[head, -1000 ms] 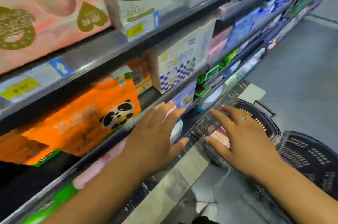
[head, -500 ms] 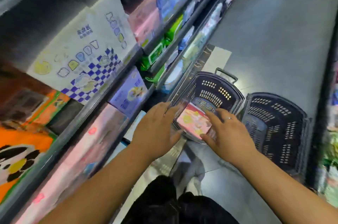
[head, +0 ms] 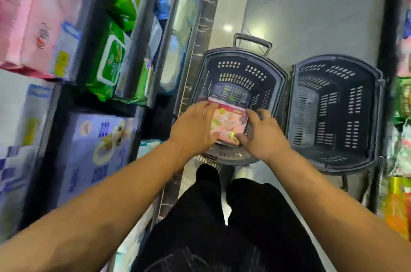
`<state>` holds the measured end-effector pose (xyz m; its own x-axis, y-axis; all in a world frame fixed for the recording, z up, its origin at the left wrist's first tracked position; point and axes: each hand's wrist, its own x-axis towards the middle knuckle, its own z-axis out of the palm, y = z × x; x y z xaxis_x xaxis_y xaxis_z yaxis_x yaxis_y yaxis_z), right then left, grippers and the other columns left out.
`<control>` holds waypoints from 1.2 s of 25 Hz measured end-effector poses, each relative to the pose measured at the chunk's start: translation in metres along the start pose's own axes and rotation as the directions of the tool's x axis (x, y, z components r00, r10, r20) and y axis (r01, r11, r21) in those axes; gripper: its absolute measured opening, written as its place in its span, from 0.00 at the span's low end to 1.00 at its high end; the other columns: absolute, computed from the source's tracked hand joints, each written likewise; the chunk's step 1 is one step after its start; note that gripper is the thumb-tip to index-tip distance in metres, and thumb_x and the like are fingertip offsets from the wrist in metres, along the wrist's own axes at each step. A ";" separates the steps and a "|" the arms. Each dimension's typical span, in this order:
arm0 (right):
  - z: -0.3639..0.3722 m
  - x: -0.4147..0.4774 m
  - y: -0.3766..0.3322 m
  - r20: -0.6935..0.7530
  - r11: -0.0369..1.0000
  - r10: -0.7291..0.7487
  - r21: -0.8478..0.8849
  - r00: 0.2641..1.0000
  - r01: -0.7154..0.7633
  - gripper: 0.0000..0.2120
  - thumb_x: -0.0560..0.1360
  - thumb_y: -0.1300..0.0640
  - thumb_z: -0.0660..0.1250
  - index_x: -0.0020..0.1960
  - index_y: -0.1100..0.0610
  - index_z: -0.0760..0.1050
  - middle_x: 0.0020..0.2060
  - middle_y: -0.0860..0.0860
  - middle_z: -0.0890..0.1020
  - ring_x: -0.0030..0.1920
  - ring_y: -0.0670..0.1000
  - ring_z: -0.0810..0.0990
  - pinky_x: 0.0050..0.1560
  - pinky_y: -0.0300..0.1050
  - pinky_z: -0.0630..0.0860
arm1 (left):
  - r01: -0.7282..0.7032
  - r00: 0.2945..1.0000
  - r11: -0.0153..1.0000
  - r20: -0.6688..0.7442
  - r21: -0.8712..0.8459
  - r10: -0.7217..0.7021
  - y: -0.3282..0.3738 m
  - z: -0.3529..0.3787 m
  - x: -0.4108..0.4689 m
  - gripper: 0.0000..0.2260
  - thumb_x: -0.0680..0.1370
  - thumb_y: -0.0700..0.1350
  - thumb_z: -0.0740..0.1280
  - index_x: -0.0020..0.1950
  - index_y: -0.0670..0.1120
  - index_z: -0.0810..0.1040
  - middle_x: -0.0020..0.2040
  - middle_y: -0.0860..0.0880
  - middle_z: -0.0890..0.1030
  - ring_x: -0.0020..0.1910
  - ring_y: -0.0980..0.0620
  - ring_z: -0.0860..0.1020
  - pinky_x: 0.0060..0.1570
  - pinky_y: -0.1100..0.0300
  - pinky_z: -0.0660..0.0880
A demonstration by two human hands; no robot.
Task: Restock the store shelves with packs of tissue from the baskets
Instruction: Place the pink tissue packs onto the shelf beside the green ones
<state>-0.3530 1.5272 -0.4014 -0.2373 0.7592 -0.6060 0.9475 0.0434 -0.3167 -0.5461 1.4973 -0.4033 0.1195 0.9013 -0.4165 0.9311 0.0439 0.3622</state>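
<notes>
A pink tissue pack (head: 229, 123) lies in the near end of the left dark basket (head: 240, 71) on the floor. My left hand (head: 193, 129) grips the pack's left side and my right hand (head: 262, 133), with a ring on one finger, grips its right side. A second dark basket (head: 333, 111) stands to the right with nothing visible inside. The store shelves (head: 138, 53) on my left hold pink, green, blue and purple tissue packs.
Another shelf unit with colourful packs (head: 400, 160) runs along the right edge. Grey floor (head: 311, 16) stretches ahead beyond the baskets. My legs in black trousers (head: 222, 216) stand just behind the left basket. The basket's handle (head: 252, 41) sticks up at its far end.
My view has swung down from the shelves to the baskets. Both hands have dropped into the left basket and closed on the pink pack.
</notes>
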 end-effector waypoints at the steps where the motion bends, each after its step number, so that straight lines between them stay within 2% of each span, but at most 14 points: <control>1: 0.012 0.022 0.004 0.017 0.998 0.038 0.049 0.999 -0.039 0.36 0.73 0.44 0.69 0.75 0.53 0.59 0.69 0.60 0.63 0.66 0.64 0.67 0.66 0.53 0.67 | 0.012 1.000 1.000 0.021 -0.009 -0.012 -0.010 0.015 0.023 0.33 0.73 0.55 0.68 0.74 0.46 0.61 0.71 0.43 0.66 0.70 0.43 0.65 0.68 0.50 0.64; 4: 0.064 0.091 0.028 0.095 0.969 0.178 0.155 0.979 -0.191 0.36 0.72 0.44 0.70 0.74 0.53 0.59 0.67 0.60 0.64 0.66 0.63 0.68 0.66 0.53 0.67 | 0.061 0.989 0.998 0.139 -0.029 -0.057 -0.039 0.080 0.092 0.35 0.73 0.55 0.69 0.75 0.45 0.59 0.70 0.41 0.66 0.69 0.41 0.65 0.68 0.48 0.65; 7: 0.131 0.166 0.064 0.185 0.916 0.273 0.250 0.944 -0.314 0.38 0.72 0.44 0.71 0.75 0.55 0.58 0.67 0.62 0.64 0.66 0.64 0.68 0.65 0.52 0.67 | 0.196 0.965 0.975 0.199 -0.104 -0.173 -0.069 0.163 0.151 0.36 0.73 0.54 0.70 0.75 0.44 0.59 0.70 0.41 0.65 0.69 0.40 0.65 0.68 0.49 0.64; 9: 0.170 0.210 0.091 0.237 0.853 0.345 0.324 0.908 -0.409 0.40 0.72 0.44 0.71 0.76 0.55 0.56 0.68 0.63 0.64 0.66 0.63 0.68 0.64 0.51 0.68 | 0.327 0.932 0.924 0.228 -0.197 -0.281 -0.088 0.212 0.183 0.36 0.73 0.53 0.71 0.75 0.45 0.59 0.70 0.41 0.65 0.69 0.41 0.65 0.67 0.52 0.64; 12: 0.225 0.268 0.122 0.292 0.738 0.443 0.417 0.847 -0.530 0.42 0.71 0.44 0.73 0.75 0.56 0.54 0.69 0.62 0.65 0.67 0.62 0.67 0.63 0.51 0.68 | 0.509 0.858 0.794 0.272 -0.333 -0.436 -0.117 0.281 0.219 0.34 0.71 0.52 0.73 0.72 0.45 0.63 0.67 0.42 0.69 0.65 0.43 0.70 0.58 0.62 0.65; 13: 0.242 0.284 0.129 0.309 0.689 0.480 0.446 0.821 -0.570 0.44 0.70 0.43 0.74 0.76 0.56 0.53 0.70 0.61 0.65 0.68 0.62 0.66 0.64 0.51 0.67 | 0.542 0.838 0.774 0.284 -0.327 -0.467 -0.126 0.302 0.227 0.34 0.70 0.54 0.73 0.72 0.46 0.64 0.66 0.42 0.70 0.65 0.43 0.70 0.58 0.62 0.66; 15: 0.276 0.308 0.139 0.347 0.617 0.534 0.464 0.771 -0.636 0.50 0.70 0.43 0.74 0.78 0.55 0.46 0.73 0.62 0.61 0.71 0.61 0.63 0.66 0.51 0.66 | 0.593 0.804 0.742 0.290 -0.313 -0.520 -0.141 0.337 0.242 0.37 0.67 0.58 0.73 0.71 0.47 0.64 0.67 0.42 0.69 0.66 0.43 0.69 0.65 0.54 0.68; 17: 0.302 0.324 0.147 0.354 0.556 0.570 0.497 0.741 -0.666 0.51 0.70 0.46 0.75 0.78 0.54 0.43 0.73 0.62 0.58 0.71 0.60 0.63 0.64 0.49 0.66 | 0.613 0.790 0.702 0.289 -0.363 -0.541 -0.152 0.361 0.258 0.41 0.64 0.61 0.73 0.72 0.46 0.64 0.68 0.43 0.70 0.67 0.43 0.69 0.67 0.51 0.68; 19: 0.318 0.331 0.150 0.322 0.506 0.607 0.548 0.727 -0.666 0.49 0.69 0.49 0.76 0.77 0.52 0.46 0.72 0.60 0.59 0.69 0.60 0.66 0.61 0.47 0.66 | 0.644 0.765 0.667 0.324 -0.374 -0.557 -0.153 0.377 0.267 0.44 0.66 0.57 0.75 0.75 0.45 0.58 0.71 0.42 0.64 0.70 0.43 0.65 0.68 0.54 0.65; 22: 0.336 0.343 0.148 0.289 0.455 0.683 0.549 0.670 -0.701 0.57 0.66 0.45 0.77 0.78 0.53 0.39 0.74 0.60 0.54 0.72 0.61 0.61 0.68 0.52 0.62 | 0.705 0.709 0.649 0.310 -0.284 -0.634 -0.140 0.394 0.278 0.49 0.67 0.56 0.75 0.78 0.47 0.48 0.74 0.43 0.56 0.71 0.43 0.59 0.67 0.54 0.63; 24: 0.341 0.349 0.148 0.264 0.432 0.726 0.543 0.635 -0.720 0.60 0.65 0.44 0.77 0.78 0.56 0.37 0.75 0.60 0.54 0.74 0.61 0.57 0.71 0.54 0.57 | 0.740 0.673 0.624 0.265 -0.250 -0.691 -0.134 0.399 0.285 0.51 0.67 0.58 0.75 0.78 0.46 0.45 0.73 0.44 0.57 0.71 0.43 0.59 0.68 0.53 0.61; 27: 0.341 0.352 0.152 0.265 0.406 0.755 0.529 0.600 -0.745 0.56 0.66 0.42 0.74 0.79 0.57 0.42 0.75 0.58 0.57 0.74 0.61 0.56 0.69 0.56 0.58 | 0.795 0.606 0.573 0.223 -0.200 -0.763 -0.139 0.401 0.293 0.50 0.66 0.58 0.74 0.78 0.46 0.49 0.70 0.45 0.62 0.68 0.43 0.63 0.68 0.51 0.62; 30: 0.340 0.355 0.159 0.306 0.291 0.757 0.633 0.577 -0.718 0.51 0.65 0.46 0.75 0.77 0.57 0.49 0.72 0.57 0.59 0.70 0.60 0.62 0.65 0.55 0.66 | 0.826 0.560 0.523 0.206 -0.208 -0.802 -0.136 0.402 0.296 0.43 0.64 0.55 0.74 0.73 0.45 0.58 0.66 0.46 0.65 0.65 0.43 0.66 0.64 0.51 0.66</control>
<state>-0.3599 1.5828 -0.9151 0.5151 0.2720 -0.8128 0.3101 -0.9432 -0.1191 -0.4984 1.5850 -0.9109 -0.6090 0.3808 -0.6958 0.5144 0.8573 0.0190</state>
